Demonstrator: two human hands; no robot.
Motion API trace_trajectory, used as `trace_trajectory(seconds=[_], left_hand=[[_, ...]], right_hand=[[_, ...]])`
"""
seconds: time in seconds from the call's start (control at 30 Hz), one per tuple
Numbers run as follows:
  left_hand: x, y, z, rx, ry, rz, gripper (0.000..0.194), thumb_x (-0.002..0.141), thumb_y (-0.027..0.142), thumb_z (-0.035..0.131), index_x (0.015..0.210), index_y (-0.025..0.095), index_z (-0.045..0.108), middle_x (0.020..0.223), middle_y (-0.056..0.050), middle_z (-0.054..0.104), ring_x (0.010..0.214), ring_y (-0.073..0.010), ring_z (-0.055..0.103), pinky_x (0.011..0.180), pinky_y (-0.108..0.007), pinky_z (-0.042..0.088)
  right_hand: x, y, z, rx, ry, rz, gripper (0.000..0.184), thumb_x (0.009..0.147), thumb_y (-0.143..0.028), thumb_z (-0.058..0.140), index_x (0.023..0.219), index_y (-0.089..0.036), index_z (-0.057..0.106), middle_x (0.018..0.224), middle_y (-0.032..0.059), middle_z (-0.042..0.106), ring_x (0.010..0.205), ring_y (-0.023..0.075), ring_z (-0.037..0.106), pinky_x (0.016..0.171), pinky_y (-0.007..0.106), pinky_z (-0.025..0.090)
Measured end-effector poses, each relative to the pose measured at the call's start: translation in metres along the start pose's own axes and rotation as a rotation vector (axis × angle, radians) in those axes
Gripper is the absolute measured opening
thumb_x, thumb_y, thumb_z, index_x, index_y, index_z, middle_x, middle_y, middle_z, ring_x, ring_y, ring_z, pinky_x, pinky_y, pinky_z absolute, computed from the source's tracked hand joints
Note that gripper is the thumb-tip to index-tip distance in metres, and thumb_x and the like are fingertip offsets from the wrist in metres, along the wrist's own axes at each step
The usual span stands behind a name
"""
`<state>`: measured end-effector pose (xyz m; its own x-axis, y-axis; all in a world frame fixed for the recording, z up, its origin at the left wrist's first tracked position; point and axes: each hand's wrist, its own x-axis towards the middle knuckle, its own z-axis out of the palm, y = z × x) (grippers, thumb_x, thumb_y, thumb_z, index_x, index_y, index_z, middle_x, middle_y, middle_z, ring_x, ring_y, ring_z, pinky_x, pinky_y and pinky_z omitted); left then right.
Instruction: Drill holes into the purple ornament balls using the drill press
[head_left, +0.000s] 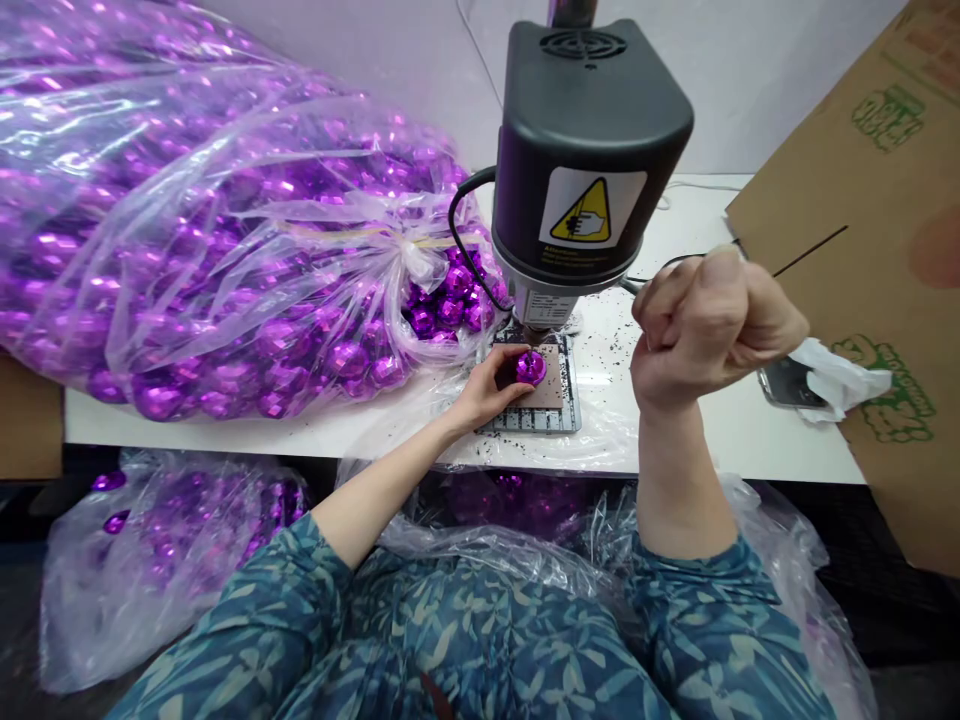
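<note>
My left hand (pixel 489 388) pinches a shiny purple faceted ball (pixel 531 368) between thumb and fingers. The ball rests on a small brown board (pixel 551 390) on the slotted metal base (pixel 571 412) of a bench drill press (pixel 577 150). Directly over the ball is the drill's lower end, close to or touching its top; the exact contact is hard to see. Raised to the right of the drill's black housing, my right hand (pixel 697 325) is closed in a fist. Whatever it grips is hidden by the fingers.
A huge clear bag (pixel 225 230) of purple balls fills the left, its open mouth beside the drill. Another bag (pixel 172 530) hangs below the table edge. At right stand a cardboard box (pixel 847 180), a phone (pixel 791 383) and crumpled tissue (pixel 844 378). Dark shavings dot the white table (pixel 720 445).
</note>
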<state>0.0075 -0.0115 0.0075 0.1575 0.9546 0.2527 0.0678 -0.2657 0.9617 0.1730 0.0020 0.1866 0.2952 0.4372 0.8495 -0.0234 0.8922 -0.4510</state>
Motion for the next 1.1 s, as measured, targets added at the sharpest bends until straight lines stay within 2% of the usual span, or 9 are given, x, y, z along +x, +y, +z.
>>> trace_trajectory(seconds=[0.2, 0.43, 0.7, 0.83, 0.93, 1.0, 1.1], left_hand=[[0.000, -0.005, 0.001, 0.000, 0.005, 0.015, 0.053, 0.084, 0.040, 0.085, 0.129, 0.022, 0.063, 0.134, -0.013, 0.067, 0.126, -0.0307, 0.065, 0.116, -0.053, 0.049], [0.000, -0.001, 0.002, -0.021, 0.013, -0.001, 0.054, 0.082, 0.041, 0.086, 0.126, 0.022, 0.063, 0.133, -0.013, 0.067, 0.126, -0.0313, 0.064, 0.116, -0.051, 0.047], [-0.001, 0.002, 0.002, -0.019, 0.014, -0.003, 0.055, 0.081, 0.046, 0.087, 0.125, 0.022, 0.063, 0.131, -0.012, 0.068, 0.126, -0.0313, 0.064, 0.117, -0.052, 0.047], [0.001, 0.001, 0.004, -0.020, 0.018, -0.007, 0.056, 0.081, 0.048, 0.086, 0.125, 0.022, 0.063, 0.131, -0.013, 0.069, 0.126, -0.0314, 0.065, 0.116, -0.052, 0.048], [0.002, 0.004, 0.006, -0.039, 0.042, -0.029, 0.057, 0.080, 0.049, 0.087, 0.125, 0.022, 0.063, 0.129, -0.012, 0.070, 0.123, -0.0311, 0.066, 0.113, -0.051, 0.049], [-0.001, 0.010, 0.007, -0.022, 0.097, -0.027, 0.055, 0.079, 0.048, 0.088, 0.122, 0.022, 0.064, 0.125, -0.012, 0.070, 0.118, -0.0302, 0.067, 0.109, -0.049, 0.051], [-0.023, 0.024, 0.006, 0.129, 0.150, 0.052, 0.046, 0.080, 0.043, 0.088, 0.114, 0.023, 0.065, 0.115, -0.009, 0.070, 0.108, -0.0283, 0.068, 0.099, -0.046, 0.054]], right_hand=[[-0.015, 0.012, -0.008, 0.048, -0.006, -0.100, 0.061, 0.095, -0.032, 0.057, 0.055, -0.014, 0.015, 0.043, -0.0047, 0.021, 0.038, 0.0014, 0.029, 0.041, 0.023, 0.022], [-0.022, 0.028, -0.014, 0.077, -0.050, -0.337, 0.047, 0.090, -0.014, 0.053, 0.054, -0.016, 0.023, 0.040, -0.0073, 0.019, 0.032, 0.0028, 0.027, 0.036, 0.022, 0.027], [-0.036, 0.036, -0.022, 0.058, -0.057, -0.336, 0.055, 0.086, -0.018, 0.058, 0.050, -0.015, 0.017, 0.037, -0.0055, 0.021, 0.031, 0.0047, 0.023, 0.034, 0.026, 0.026], [-0.027, 0.023, -0.013, 0.054, -0.019, -0.281, 0.057, 0.089, -0.020, 0.059, 0.051, -0.015, 0.018, 0.038, -0.0055, 0.023, 0.032, 0.0041, 0.026, 0.035, 0.025, 0.023], [0.001, 0.008, 0.000, 0.007, -0.002, -0.133, 0.052, 0.094, -0.023, 0.058, 0.052, -0.015, 0.028, 0.041, -0.0054, 0.031, 0.035, 0.0031, 0.034, 0.037, 0.023, 0.024], [0.022, 0.003, 0.008, -0.008, -0.025, 0.040, 0.054, 0.093, -0.031, 0.064, 0.053, -0.016, 0.031, 0.042, -0.0055, 0.034, 0.035, 0.0025, 0.032, 0.037, 0.024, 0.021], [0.043, 0.002, 0.014, 0.004, -0.074, 0.143, 0.059, 0.091, -0.040, 0.067, 0.053, -0.017, 0.028, 0.040, -0.0071, 0.032, 0.033, 0.0000, 0.031, 0.035, 0.021, 0.019]])
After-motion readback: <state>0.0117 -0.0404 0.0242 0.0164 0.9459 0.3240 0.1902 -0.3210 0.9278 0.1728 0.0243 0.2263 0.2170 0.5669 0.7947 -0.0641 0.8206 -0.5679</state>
